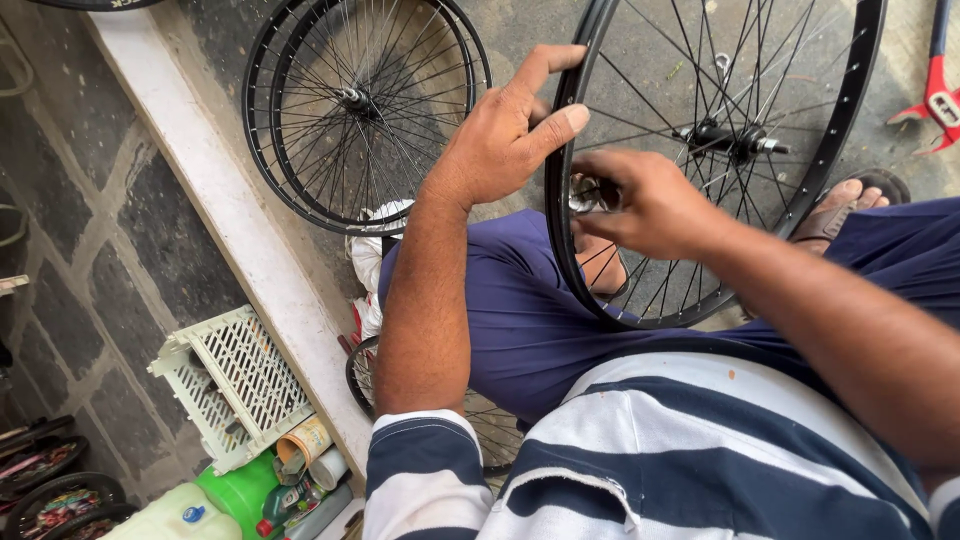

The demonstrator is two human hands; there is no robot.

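A black spoked bicycle wheel (835, 130) stands upright between my knees, its silver hub (735, 138) right of centre. My left hand (505, 135) grips the rim's left side, thumb laid across the rim. My right hand (650, 200) is inside the wheel, fingers pinched on a small metal spoke tool (583, 195) at the rim. My legs in dark blue trousers and a striped shirt fill the foreground.
Two more black wheels (360, 100) lean on the ground at the upper left. A white ledge (215, 190) runs diagonally; below it lie a white plastic crate (235, 380), a green bottle and rolls. A red tool (940, 95) lies at the far right.
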